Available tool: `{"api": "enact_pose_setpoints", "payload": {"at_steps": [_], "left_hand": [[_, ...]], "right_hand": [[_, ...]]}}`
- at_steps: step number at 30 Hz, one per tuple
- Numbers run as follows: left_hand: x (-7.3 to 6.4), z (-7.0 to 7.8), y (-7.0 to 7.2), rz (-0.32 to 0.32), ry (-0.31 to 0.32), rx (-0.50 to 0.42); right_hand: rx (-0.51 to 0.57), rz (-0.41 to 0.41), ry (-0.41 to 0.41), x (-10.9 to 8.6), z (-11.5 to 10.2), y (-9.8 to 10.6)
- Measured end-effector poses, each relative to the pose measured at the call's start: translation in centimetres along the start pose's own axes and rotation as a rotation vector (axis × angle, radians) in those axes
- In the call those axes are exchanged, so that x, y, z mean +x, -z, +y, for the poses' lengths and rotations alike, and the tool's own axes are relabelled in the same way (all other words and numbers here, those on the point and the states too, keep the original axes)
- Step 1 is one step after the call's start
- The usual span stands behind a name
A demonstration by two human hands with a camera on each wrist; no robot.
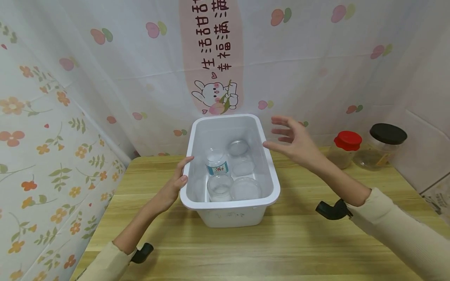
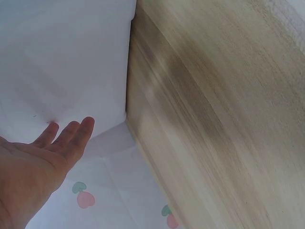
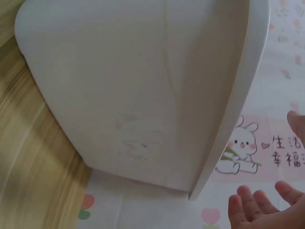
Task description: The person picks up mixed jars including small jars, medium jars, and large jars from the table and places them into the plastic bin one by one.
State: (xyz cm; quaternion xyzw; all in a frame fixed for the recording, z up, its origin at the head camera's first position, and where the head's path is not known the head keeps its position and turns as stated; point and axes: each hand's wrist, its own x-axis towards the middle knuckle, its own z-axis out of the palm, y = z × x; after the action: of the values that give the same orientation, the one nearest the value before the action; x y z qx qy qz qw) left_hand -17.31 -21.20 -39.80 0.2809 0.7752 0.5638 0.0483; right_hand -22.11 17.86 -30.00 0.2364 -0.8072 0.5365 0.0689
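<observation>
A white plastic tub stands on the table against the curtain. Inside it are several clear containers: a glass jar at the front left, a clear round lid or dish beside it, and a jar with a blue floral label behind. My left hand is at the tub's left rim; in the left wrist view its extended fingertips meet the outer wall. On the other side my right hand holds nothing, its fingers spread and its thumb tip close by the right rim.
At the table's right back stand a clear jar with a red lid and a larger one with a black lid. A patterned curtain rises behind the wooden table; a floral cloth hangs at the left.
</observation>
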Motion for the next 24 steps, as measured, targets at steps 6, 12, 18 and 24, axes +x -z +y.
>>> {"api": "enact_pose_setpoints", "payload": {"at_steps": [6, 12, 18, 24], "left_hand": [[0.0, 0.0, 0.0, 0.0, -0.01, 0.0], [0.0, 0.2, 0.0, -0.001, -0.01, -0.019], [0.0, 0.2, 0.0, -0.002, -0.007, -0.018], [0.0, 0.2, 0.0, -0.003, -0.001, -0.022]], "right_hand": [[-0.007, 0.039, 0.018, -1.0, 1.5, 0.9], [-0.04, 0.052, 0.018, -1.8, 2.6, 1.4], [-0.055, 0.078, -0.037, -2.6, 3.6, 1.9], [-0.088, 0.092, -0.089, -3.6, 4.4, 2.5]]}}
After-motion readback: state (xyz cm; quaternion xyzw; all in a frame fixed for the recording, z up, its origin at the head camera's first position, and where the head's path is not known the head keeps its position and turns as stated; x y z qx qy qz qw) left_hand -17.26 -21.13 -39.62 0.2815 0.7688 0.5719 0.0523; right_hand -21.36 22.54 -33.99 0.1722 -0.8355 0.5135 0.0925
